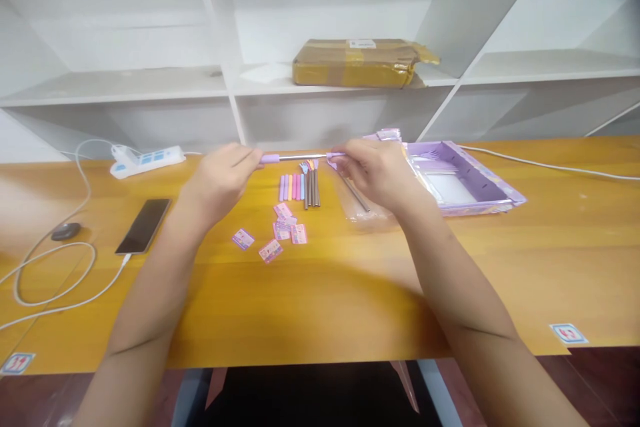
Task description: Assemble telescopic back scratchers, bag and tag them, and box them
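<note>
A thin metal rod with a purple sleeve at its left end and a purple piece at its right end is held level above the table. My left hand pinches the left sleeve, and my right hand grips the right end, partly hiding it. Below the rod, coloured sleeves in purple, orange, pink and blue lie in a row beside several grey metal rods. Small hand-shaped tips show at the rods' far ends. Another metal rod lies on clear plastic wrap under my right hand.
Small printed cards lie scattered on the table. A purple tray box sits at right. On the left are a phone, a cable, a black mouse-like object and a power strip. A taped carton rests on the shelf.
</note>
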Demonstrator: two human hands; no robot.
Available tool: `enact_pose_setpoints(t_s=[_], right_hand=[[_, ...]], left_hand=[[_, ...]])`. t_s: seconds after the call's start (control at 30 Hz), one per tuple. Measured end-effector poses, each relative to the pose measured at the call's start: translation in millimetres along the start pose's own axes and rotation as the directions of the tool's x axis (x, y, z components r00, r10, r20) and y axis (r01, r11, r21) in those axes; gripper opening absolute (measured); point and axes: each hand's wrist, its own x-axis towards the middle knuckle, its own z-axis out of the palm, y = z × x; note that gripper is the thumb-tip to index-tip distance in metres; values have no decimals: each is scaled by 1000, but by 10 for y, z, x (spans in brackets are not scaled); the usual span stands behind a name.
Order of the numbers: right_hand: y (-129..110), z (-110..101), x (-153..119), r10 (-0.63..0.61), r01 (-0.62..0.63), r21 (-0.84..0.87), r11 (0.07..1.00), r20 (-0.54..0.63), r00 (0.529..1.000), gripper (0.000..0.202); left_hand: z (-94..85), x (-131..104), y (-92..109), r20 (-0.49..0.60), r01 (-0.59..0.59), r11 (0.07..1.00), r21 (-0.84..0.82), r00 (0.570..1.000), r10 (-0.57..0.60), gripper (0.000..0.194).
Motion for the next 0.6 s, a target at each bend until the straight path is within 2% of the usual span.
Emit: enact_pose_setpoints(t_s=[0.27, 0.33, 0.43, 0.6], right_hand=[[71, 47, -32, -111, 106, -83, 991, -55, 992, 19], [65, 47, -34, -140, 133, -102, 986, -65, 988, 19], [-21, 38, -28, -186, 179, -89, 980, -77, 979, 21], [-268, -40, -30, -242, 238, -49, 970, -123, 962, 19]], left_hand=[[196, -1, -1, -53, -76, 996, -43, 996, 74, 24], [200, 3, -14, -49, -95, 995, -41, 994, 93, 25], [48, -7, -20, -25, -89, 996, 5, 996, 89, 25], [-396, -65, 81, 9, -37, 997, 69, 999, 37, 21]])
